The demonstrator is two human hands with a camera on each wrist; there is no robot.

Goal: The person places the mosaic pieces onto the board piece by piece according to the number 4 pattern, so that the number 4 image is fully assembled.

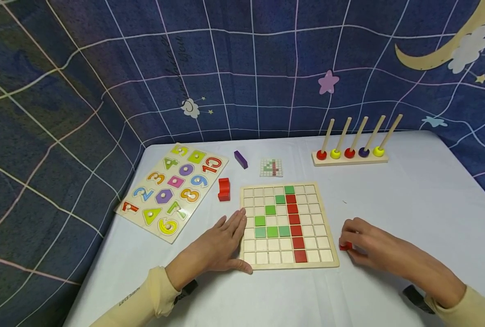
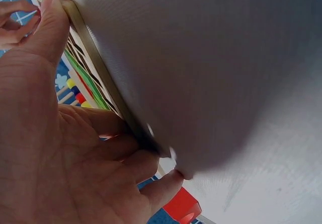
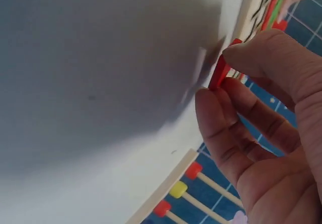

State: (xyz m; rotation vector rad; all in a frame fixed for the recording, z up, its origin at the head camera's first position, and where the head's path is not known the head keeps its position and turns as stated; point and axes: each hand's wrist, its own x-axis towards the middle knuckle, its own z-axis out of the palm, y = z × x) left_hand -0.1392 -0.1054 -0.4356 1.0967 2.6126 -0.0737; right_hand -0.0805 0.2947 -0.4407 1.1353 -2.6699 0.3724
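Observation:
A wooden grid board [image 1: 288,186] lies on the white table, with green tiles [image 1: 270,210] and a column of red tiles [image 1: 294,219] set in it. My left hand [image 1: 222,243] lies flat with straight fingers against the board's left edge [image 2: 95,58]. My right hand [image 1: 367,245] rests on the table just right of the board and pinches a small red tile [image 1: 345,245] between thumb and fingers; the red tile [image 3: 220,70] shows edge-on in the right wrist view.
A number puzzle board [image 1: 173,188] lies at the left. A red block [image 1: 224,189], a purple block [image 1: 240,159] and a small pattern card [image 1: 271,167] sit behind the grid board. A peg rack with coloured beads [image 1: 350,153] stands at the back right. A blue cloth backdrop [image 1: 242,68] surrounds the table.

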